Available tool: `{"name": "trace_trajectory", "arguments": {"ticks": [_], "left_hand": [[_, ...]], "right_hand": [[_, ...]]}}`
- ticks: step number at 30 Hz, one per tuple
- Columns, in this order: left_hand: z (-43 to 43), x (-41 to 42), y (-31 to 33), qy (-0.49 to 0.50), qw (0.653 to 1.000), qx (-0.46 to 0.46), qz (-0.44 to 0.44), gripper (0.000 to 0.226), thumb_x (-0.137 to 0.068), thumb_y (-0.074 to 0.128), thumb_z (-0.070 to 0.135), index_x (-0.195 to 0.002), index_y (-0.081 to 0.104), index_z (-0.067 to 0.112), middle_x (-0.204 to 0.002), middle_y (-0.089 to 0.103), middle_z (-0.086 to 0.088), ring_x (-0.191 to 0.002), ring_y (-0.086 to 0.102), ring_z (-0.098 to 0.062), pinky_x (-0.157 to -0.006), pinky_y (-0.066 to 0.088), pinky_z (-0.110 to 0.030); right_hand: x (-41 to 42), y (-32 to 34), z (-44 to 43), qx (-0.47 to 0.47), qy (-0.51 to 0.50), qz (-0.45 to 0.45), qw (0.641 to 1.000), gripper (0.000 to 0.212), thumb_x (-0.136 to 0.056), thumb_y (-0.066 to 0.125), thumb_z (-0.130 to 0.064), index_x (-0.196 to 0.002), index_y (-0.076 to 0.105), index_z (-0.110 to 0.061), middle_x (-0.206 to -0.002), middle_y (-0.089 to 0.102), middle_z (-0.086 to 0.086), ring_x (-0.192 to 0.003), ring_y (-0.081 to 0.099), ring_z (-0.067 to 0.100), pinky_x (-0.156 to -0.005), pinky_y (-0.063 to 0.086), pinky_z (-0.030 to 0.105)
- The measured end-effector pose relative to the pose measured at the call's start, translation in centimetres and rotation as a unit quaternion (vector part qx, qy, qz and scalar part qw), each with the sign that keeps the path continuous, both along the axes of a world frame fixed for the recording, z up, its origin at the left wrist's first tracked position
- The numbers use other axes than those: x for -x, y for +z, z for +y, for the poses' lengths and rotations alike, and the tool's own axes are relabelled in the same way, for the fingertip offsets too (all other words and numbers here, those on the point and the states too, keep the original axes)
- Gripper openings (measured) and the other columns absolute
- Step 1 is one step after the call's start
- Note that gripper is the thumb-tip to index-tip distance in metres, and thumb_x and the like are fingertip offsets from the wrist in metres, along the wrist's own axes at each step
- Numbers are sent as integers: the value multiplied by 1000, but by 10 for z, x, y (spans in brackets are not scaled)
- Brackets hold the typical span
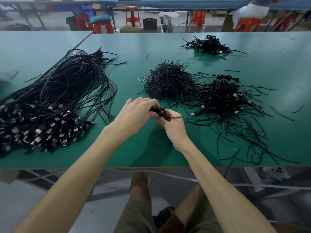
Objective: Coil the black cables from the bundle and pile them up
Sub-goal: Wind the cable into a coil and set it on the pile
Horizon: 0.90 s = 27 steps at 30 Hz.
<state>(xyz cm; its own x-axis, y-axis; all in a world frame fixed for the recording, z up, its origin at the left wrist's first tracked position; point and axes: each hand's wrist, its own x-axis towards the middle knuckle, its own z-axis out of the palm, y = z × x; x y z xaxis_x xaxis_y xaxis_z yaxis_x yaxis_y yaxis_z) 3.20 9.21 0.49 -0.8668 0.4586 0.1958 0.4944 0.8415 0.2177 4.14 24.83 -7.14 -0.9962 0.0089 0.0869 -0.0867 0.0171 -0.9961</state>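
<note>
My left hand [138, 113] and right hand [171, 126] both grip one coiled black cable [159, 111] just above the green table [151, 148]. The uncoiled bundle [55, 101] lies to my left, the pile of coiled cables [222, 98] to my right.

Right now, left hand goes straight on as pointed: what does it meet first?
Probably the heap of short black ties beyond the left hand, which grips the coiled cable; only bare table lies between. Depth is unclear from one view.
</note>
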Motion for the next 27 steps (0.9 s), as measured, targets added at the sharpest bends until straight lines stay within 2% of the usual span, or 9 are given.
{"name": "trace_trajectory", "arguments": {"ticks": [4,8,11,13,17,20,22,24,27], "left_hand": [[11,-4,-3,43,998,-8,36,28,-104,48,44,-112,58,19,-102,65,1,-103,58,-23,-91,38,-36],[20,-7,-3,88,995,-32,37,30,-105,49,37,-122,50,13,-93,69,-6,-91,64,-33,-76,37,-35],[20,-8,1,95,992,-73,-31,35,-105,47,31,-140,48,31,-87,68,-4,-75,63,-27,-68,47,-38],[17,-7,3,83,987,-117,-75,38,-105,43,18,-137,56,36,-79,65,1,-64,60,-21,-60,48,-32],[11,-5,3,47,981,-136,-132,44,-100,40,1,-127,67,23,-73,65,3,-71,67,-22,-55,43,-14],[8,-3,4,32,984,-109,-139,52,-94,42,-6,-135,63,19,-81,68,0,-82,67,-19,-69,49,-15],[5,-1,5,15,984,-100,-146,60,-92,37,-11,-138,60,19,-81,69,3,-81,67,-15,-63,42,-6],[3,0,4,6,989,-71,-131,67,-88,35,-12,-139,60,25,-83,67,8,-77,63,-10,-61,44,-11],[1,0,2,19,995,-34,-91,48,-99,47,3,-130,65,35,-97,62,7,-87,58,-12,-76,53,-36]], "right_hand": [[-2,2,1,-15,0,1,1000,16,-96,70,-23,-84,71,-14,-69,66,-12,-67,55,5,-67,46,24],[0,-1,0,-3,-2,10,1000,17,-97,69,-19,-87,71,-5,-69,64,-7,-67,52,8,-66,42,27],[1,-2,0,-18,-12,16,1000,12,-96,68,-15,-88,73,-9,-69,67,-13,-66,56,2,-67,45,20],[1,-3,0,-32,-21,18,999,10,-95,67,-13,-88,73,-12,-70,69,-14,-67,59,1,-66,47,20],[3,-4,0,-41,-24,22,999,8,-96,68,-11,-90,73,-9,-80,75,-1,-75,65,9,-76,54,33],[2,-4,-1,-45,-24,28,998,7,-95,69,-10,-92,74,-6,-83,76,3,-77,67,8,-75,54,26],[2,-4,0,-44,-26,27,998,7,-95,69,-12,-92,74,-7,-82,76,0,-77,67,8,-76,55,28],[2,-3,0,-46,-24,21,998,9,-96,69,-14,-90,75,-10,-78,75,-5,-74,65,7,-76,54,32],[1,-2,-1,-49,-23,18,998,12,-95,71,-16,-83,71,-16,-65,66,-18,-62,55,-1,-63,45,21]]}}
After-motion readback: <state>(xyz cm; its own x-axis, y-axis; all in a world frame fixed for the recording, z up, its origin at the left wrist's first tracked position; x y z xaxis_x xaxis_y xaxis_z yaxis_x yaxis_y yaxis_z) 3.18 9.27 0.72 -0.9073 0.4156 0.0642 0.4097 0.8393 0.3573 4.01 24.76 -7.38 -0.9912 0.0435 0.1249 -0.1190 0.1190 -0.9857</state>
